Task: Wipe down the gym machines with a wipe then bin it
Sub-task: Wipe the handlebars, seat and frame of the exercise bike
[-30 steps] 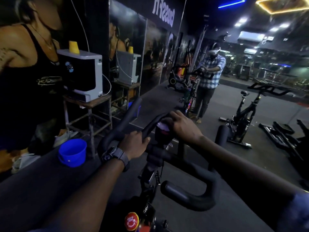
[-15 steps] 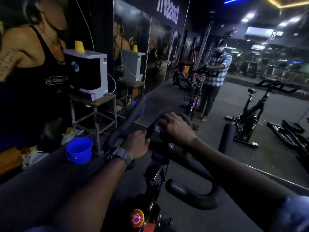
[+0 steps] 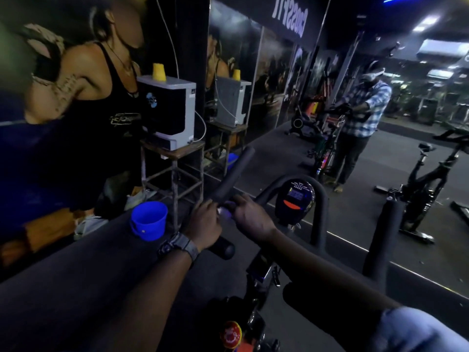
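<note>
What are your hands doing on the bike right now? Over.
Left hand grips black foam handlebar. Right hand pinches small pale wipe against it. Blue plastic bucket on floor, nothing blocking.

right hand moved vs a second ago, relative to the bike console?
Yes. The right hand has slid left off the console, which it covered before, onto the left handlebar beside the left hand.
</note>
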`<action>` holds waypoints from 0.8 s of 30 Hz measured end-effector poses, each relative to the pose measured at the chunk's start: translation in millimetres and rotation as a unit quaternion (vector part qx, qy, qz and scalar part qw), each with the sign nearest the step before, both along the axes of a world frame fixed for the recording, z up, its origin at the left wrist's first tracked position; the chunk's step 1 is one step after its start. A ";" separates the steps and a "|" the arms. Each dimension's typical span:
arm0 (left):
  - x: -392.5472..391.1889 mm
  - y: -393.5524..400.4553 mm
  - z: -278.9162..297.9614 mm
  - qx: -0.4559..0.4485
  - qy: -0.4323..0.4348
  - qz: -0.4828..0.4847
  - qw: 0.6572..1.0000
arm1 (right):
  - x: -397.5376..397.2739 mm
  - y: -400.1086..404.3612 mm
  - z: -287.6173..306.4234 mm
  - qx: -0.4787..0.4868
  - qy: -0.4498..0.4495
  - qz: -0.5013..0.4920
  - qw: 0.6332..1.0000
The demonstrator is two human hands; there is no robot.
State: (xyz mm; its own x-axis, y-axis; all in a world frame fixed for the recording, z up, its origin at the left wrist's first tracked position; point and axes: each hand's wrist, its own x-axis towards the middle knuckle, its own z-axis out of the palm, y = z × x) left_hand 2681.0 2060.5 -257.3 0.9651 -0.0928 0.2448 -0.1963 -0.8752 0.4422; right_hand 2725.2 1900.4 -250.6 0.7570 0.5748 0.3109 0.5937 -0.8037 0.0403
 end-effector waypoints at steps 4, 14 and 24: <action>-8.7 12.0 -1.8 -0.049 0.034 0.047 0.997 | 10.9 19.2 1.5 -0.027 -0.011 0.009 1.000; 1.6 22.1 -1.9 -0.106 0.000 0.107 0.989 | 52.9 65.3 15.7 0.008 0.069 0.042 0.997; 7.6 41.8 -5.3 -0.172 -0.047 0.149 0.973 | 67.3 60.1 45.3 -0.125 0.165 0.018 0.978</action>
